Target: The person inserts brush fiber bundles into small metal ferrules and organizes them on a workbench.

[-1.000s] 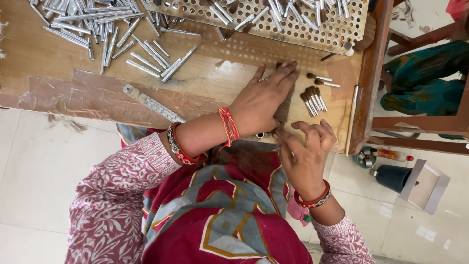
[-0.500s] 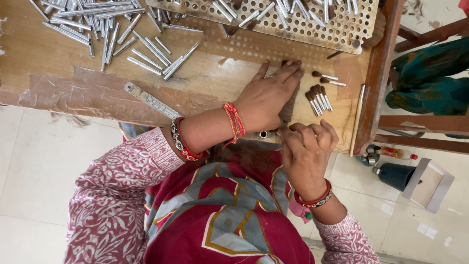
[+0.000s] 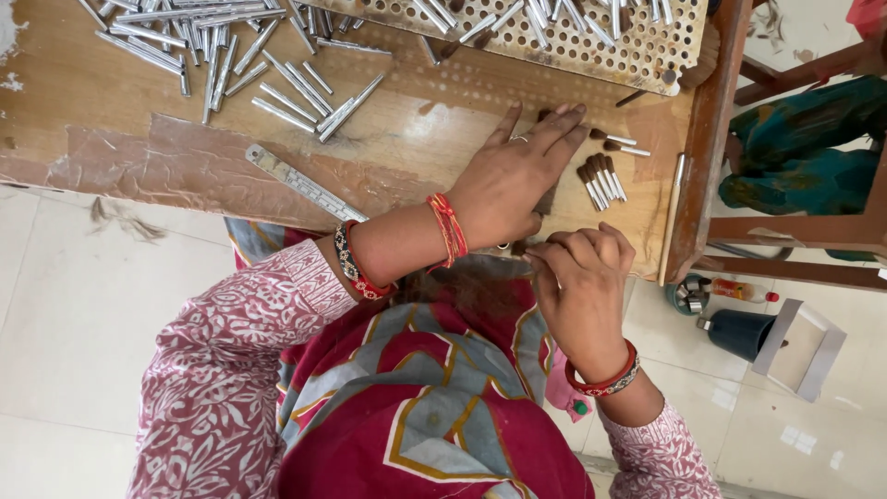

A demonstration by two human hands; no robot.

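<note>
My left hand point(image 3: 517, 180) lies flat, fingers together, pressing a dark tuft of hair point(image 3: 547, 199) onto the wooden table point(image 3: 120, 92) near its front edge. My right hand point(image 3: 582, 277) is curled just below it at the table's edge, its fingertips pinched on strands of the same hair; what is inside the pinch is partly hidden. To the right of my left hand lie several small metal ferrules with dark bristle tips point(image 3: 601, 180), and two more point(image 3: 619, 143) above them.
A heap of silver metal tubes point(image 3: 212, 46) covers the table's far left. A perforated board point(image 3: 573, 37) holding tubes stands at the back. A steel ruler point(image 3: 305, 185) lies diagonally near the front edge. A wooden frame point(image 3: 707, 139) borders the table's right side.
My left hand has stayed pressed on the hair tuft. My right hand's fingers have curled in slightly tighter at the table's edge. The camera view shifted a little.
</note>
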